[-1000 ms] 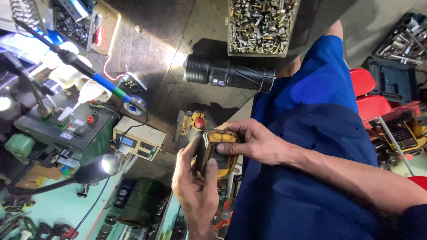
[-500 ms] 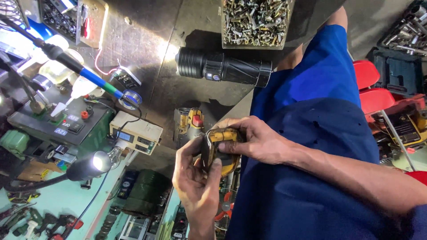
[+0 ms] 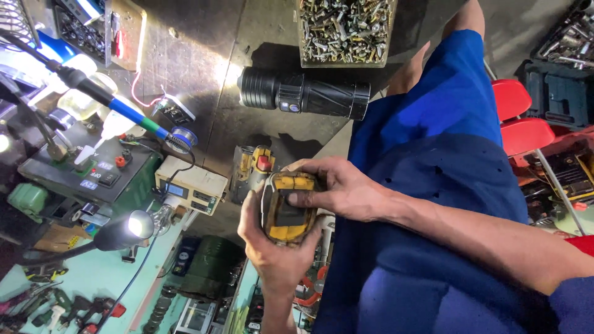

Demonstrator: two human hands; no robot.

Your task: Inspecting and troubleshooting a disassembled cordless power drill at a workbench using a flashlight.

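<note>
A yellow and black battery pack is gripped between both hands above the lap.

The left hand is wrapped round the pack's lower end, while the right hand is closed over its upper end, thumb pressed on the black centre. The pack's long axis runs between the two palms. Beyond it, a yellow tool body, a black flashlight and a tray of screws are seen on the workbench.

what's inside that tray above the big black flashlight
The tray is heaped with loose metal screws and bolts, mostly silver with some brass-coloured. Its bottom is covered by the pile, and its upper end is cut off.
</note>
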